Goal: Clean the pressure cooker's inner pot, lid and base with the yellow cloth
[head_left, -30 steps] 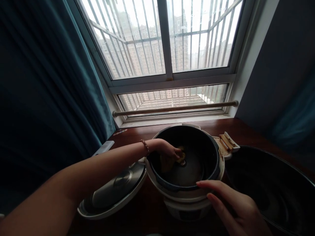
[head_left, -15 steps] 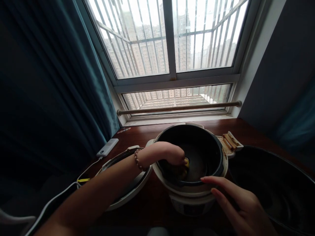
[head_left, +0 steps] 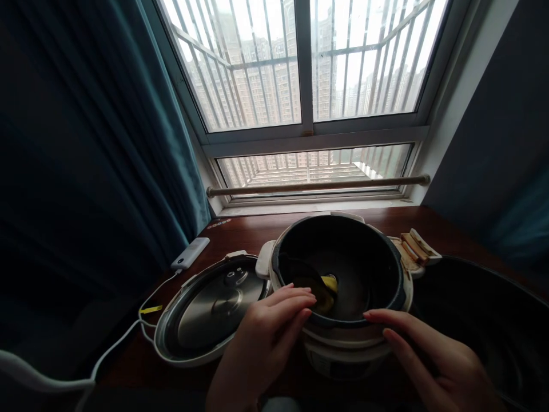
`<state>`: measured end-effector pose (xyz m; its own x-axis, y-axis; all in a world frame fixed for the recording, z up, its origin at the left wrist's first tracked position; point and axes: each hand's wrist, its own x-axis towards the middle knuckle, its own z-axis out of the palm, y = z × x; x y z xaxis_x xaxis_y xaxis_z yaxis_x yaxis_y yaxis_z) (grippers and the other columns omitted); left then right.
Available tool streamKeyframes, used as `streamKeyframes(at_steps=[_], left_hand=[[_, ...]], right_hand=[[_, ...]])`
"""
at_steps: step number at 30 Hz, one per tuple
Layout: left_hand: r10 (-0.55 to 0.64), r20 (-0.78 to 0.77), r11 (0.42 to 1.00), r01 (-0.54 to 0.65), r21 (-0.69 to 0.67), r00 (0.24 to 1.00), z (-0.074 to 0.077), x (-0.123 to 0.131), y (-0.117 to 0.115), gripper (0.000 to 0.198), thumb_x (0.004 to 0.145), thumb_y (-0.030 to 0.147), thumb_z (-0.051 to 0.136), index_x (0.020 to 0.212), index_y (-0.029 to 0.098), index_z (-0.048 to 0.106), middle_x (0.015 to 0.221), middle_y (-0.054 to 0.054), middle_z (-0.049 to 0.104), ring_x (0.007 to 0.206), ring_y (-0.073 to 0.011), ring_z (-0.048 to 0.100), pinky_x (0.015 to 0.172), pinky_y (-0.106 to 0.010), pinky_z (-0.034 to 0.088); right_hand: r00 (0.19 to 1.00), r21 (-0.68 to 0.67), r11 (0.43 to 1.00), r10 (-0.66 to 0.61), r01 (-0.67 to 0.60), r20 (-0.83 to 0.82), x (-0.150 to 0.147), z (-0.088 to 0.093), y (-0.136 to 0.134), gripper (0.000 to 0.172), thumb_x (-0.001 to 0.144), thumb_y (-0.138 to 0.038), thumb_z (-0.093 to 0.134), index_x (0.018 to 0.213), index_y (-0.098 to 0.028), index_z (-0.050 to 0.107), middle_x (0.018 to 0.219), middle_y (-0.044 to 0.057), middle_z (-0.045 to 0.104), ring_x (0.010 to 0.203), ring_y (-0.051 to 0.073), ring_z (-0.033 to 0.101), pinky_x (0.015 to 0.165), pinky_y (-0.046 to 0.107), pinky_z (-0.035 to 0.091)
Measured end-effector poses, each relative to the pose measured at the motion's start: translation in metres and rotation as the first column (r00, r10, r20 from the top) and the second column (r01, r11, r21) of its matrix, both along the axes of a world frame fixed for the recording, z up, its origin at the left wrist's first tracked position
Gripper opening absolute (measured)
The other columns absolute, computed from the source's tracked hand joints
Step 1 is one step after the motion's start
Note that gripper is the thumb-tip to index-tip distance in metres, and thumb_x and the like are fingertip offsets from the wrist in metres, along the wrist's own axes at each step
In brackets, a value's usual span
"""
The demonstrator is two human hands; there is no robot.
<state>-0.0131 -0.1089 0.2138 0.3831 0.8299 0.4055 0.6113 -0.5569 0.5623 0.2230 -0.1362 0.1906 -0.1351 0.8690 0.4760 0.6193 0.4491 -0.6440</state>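
A dark round inner pot [head_left: 397, 269] sits in a white cooker [head_left: 347, 343]. Inside it, to the left of the bottom's middle, lies a yellow thing [head_left: 329, 284] with a dark part whose shape is hard to make out. My left hand [head_left: 270, 329] is at the pot's front left rim, fingers stretched out and close together, with nothing seen in it. At the front right rim is my right hand [head_left: 433, 355], its index fingertip at the edge and its thumb a little apart below, holding nothing visible.
A round lid [head_left: 214, 315] with a metal inner face lies left of the cooker. Behind it are a white power bank [head_left: 191, 253] and a white cable [head_left: 115, 346] with a yellow tag. A large dark basin [head_left: 480, 320] stands on the right. A window with a rail lies beyond.
My left hand has come out of the pot, back to its front left rim, leaving the yellow thing inside. The lid shows more fully. My right hand stays at the rim.
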Motion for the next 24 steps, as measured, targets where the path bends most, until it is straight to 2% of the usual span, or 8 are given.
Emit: streamKeyframes(at_steps=[4,7,11,13,16,19,21,24], left_hand=[[0.001,0.034,0.996,-0.004,0.087,0.999,-0.011,-0.006,0.0,0.021,0.084,0.016,0.052,0.1,0.021,0.065,0.104,-0.003,0.068,0.097,-0.0133,0.063,0.097,-0.027,0.044],[-0.013,0.103,0.991,0.0,0.13,0.995,-0.014,-0.007,-0.001,0.022,0.083,0.013,0.052,0.1,0.021,0.064,0.101,-0.004,0.069,0.095,-0.0148,0.064,0.097,-0.031,0.045],[-0.045,0.179,0.99,0.019,0.142,0.983,-0.013,-0.001,-0.001,0.02,0.082,0.012,0.053,0.097,0.02,0.065,0.098,-0.004,0.069,0.093,-0.0151,0.064,0.096,-0.033,0.046],[-0.079,0.191,0.988,0.051,0.147,0.978,-0.012,0.001,0.0,0.02,0.082,0.013,0.053,0.095,0.02,0.066,0.097,-0.004,0.07,0.091,-0.0147,0.064,0.095,-0.032,0.046],[-0.076,0.162,0.991,0.056,0.123,0.984,-0.011,0.004,0.003,0.017,0.081,0.014,0.055,0.092,0.02,0.067,0.093,-0.004,0.07,0.089,-0.0151,0.065,0.092,-0.03,0.048],[-0.057,0.13,0.996,0.047,0.079,0.99,-0.013,0.004,0.006,0.016,0.08,0.015,0.055,0.089,0.02,0.068,0.089,-0.004,0.07,0.087,-0.0161,0.065,0.088,-0.028,0.05],[-0.072,0.141,0.996,0.063,0.064,0.987,-0.014,0.002,0.007,0.016,0.081,0.016,0.054,0.087,0.02,0.069,0.089,-0.004,0.07,0.086,-0.0157,0.065,0.088,-0.027,0.05],[-0.096,0.158,0.994,0.087,0.062,0.983,-0.016,-0.001,0.008,0.017,0.081,0.015,0.054,0.085,0.02,0.07,0.089,-0.003,0.071,0.085,-0.0142,0.065,0.091,-0.027,0.048]], right_hand=[[0.998,0.027,0.999,-0.039,0.038,0.056,-0.002,0.0,0.002,0.022,0.085,-0.03,0.049,0.099,-0.024,0.065,0.091,0.0,0.071,0.076,0.011,0.068,0.064,0.011,0.052],[0.991,0.037,0.998,-0.048,0.043,0.125,-0.005,0.011,0.009,0.023,0.085,-0.032,0.049,0.1,-0.025,0.065,0.091,0.001,0.07,0.077,0.012,0.067,0.064,0.013,0.052],[0.927,-0.141,0.972,0.223,-0.188,0.3,-0.02,0.043,0.036,0.023,0.088,-0.028,0.044,0.093,-0.025,0.066,0.088,0.001,0.069,0.075,0.012,0.065,0.064,0.018,0.05],[0.809,-0.297,0.903,0.416,-0.312,0.415,-0.033,0.057,0.055,0.026,0.088,-0.023,0.043,0.082,-0.024,0.068,0.075,0.0,0.068,0.065,0.012,0.063,0.059,0.019,0.046],[0.54,-0.45,0.792,0.611,-0.413,0.579,-0.057,0.059,0.087,0.023,0.083,-0.02,0.047,0.073,-0.019,0.068,0.065,0.003,0.066,0.057,0.013,0.059,0.054,0.022,0.04],[0.299,-0.455,0.705,0.669,-0.544,0.68,-0.077,0.04,0.118,0.016,0.077,-0.018,0.052,0.077,-0.015,0.068,0.077,0.008,0.067,0.07,0.017,0.061,0.058,0.025,0.04],[0.165,-0.476,0.61,0.708,-0.634,0.687,-0.086,0.022,0.136,0.018,0.077,-0.018,0.052,0.085,-0.015,0.068,0.09,0.01,0.066,0.082,0.02,0.06,0.066,0.027,0.042],[0.075,-0.547,0.533,0.757,-0.646,0.649,-0.092,-0.007,0.156,0.027,0.08,-0.019,0.051,0.104,-0.018,0.063,0.108,0.009,0.061,0.099,0.024,0.054,0.075,0.033,0.042]])
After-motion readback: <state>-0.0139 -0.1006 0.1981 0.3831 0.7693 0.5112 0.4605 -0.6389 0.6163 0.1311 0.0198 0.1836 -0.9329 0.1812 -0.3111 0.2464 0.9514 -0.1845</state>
